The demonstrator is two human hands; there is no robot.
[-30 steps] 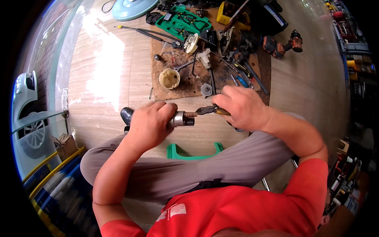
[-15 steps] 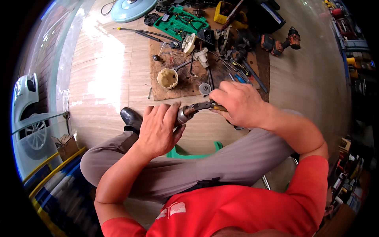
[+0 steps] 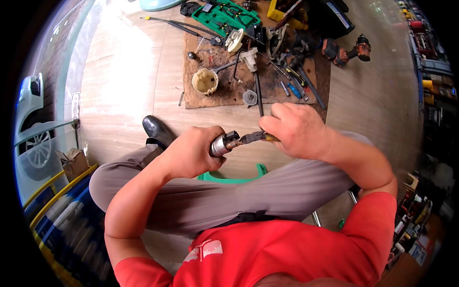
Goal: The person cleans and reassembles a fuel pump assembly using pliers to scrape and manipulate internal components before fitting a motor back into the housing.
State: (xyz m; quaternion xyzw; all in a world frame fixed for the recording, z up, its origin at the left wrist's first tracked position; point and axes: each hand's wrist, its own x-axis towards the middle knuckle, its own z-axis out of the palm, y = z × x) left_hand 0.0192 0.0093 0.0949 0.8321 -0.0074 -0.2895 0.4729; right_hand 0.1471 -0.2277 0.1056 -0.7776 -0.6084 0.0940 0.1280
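A silver cylinder (image 3: 219, 147) sat wrapped in the left hand (image 3: 193, 151) while, just beside, the right hand (image 3: 299, 128) clenched pliers (image 3: 252, 137) at its brownish end (image 3: 233, 144), seemingly working that end, so the next move likely called for a firm counter-hold, though the jaws' bite was unclear.

A metal cylinder (image 3: 219, 146) is gripped in the left hand (image 3: 191, 150) as pliers (image 3: 252, 137) are held to its brown end by the right hand (image 3: 298, 128).
Beyond them, a stained brown board (image 3: 222, 99) is strewn with parts and tools, a cream cup (image 3: 205, 82) among them. A green tool case (image 3: 222, 18) is seen toward the back, and a cordless drill (image 3: 347, 50) is seen on the tiled floor (image 3: 377, 91) at right.
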